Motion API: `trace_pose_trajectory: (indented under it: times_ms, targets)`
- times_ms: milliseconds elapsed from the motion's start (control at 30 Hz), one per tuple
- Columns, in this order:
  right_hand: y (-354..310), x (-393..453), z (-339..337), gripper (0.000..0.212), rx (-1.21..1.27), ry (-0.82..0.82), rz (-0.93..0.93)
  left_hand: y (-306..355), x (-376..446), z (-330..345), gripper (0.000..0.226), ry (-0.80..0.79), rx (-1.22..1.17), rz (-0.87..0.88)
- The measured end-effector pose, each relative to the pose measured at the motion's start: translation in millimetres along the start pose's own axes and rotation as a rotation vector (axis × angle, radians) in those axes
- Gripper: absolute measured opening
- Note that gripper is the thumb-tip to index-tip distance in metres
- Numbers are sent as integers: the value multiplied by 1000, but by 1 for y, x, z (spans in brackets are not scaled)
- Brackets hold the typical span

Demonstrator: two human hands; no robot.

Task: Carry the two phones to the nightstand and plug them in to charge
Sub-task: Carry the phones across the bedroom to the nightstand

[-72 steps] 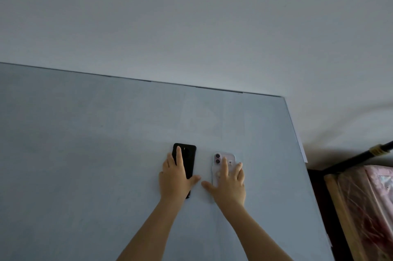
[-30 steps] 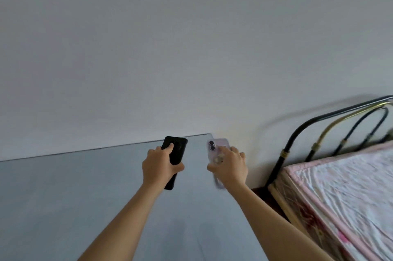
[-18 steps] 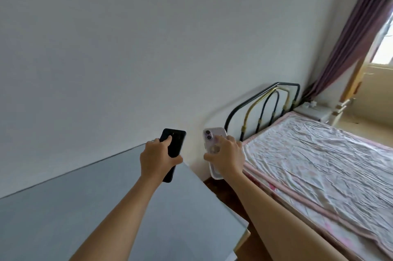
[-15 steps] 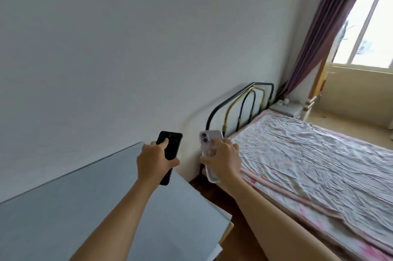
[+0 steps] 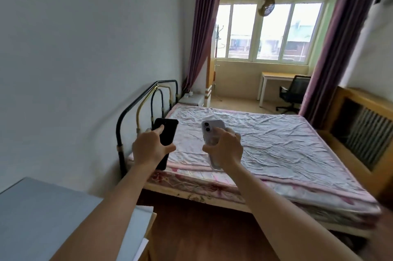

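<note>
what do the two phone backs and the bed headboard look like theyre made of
Black phone, in the left hand: dark, matte back, likely plastic or a case; no glare shows.
Pale lilac phone, in the right hand: seemingly a clear glossy plastic case, see-through at its lower end.
Headboard: bent metal tubing, painted black with brass-coloured sections.

The bed (image 5: 276, 148) lies across my way ahead, its metal headboard (image 5: 146, 99) against the wall at left. The nightstand (image 5: 191, 99) sits beyond the headboard. Bare floor (image 5: 191, 228) is open between worktop (image 5: 42, 214) and bed.
</note>
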State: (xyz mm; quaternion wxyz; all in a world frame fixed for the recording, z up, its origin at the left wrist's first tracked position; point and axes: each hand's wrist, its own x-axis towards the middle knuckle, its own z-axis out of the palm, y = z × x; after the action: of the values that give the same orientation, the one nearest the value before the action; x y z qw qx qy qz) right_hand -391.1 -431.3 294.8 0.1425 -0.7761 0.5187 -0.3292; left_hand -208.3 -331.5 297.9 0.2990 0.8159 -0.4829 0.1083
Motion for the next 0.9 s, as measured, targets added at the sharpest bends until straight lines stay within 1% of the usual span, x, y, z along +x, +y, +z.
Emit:
trace_pose_trajectory:
  times_ms: [167,300,433,533,667,900]
  targets:
    - [77,0,-75,67,-9,135,125,97,4,30,80,-41,-50,151]
    - [152,-20,-140,67,-72,230,196,184,-14,60,80,-81,-112,257]
    - [234,-48,-204,71,-111,282,279,280,-54,93,79,-122,-156,349]
    - [297,-76,-255,71,-137,308,346,355,-90,120,79,-189,-209,403]
    - [376,-115,-321,76,-236,347,443,451,-144,152,78,-257,-261,488]
    - [478,-179,-410,73,-339,453,590,586,-222,187,78,-373,-347,587]
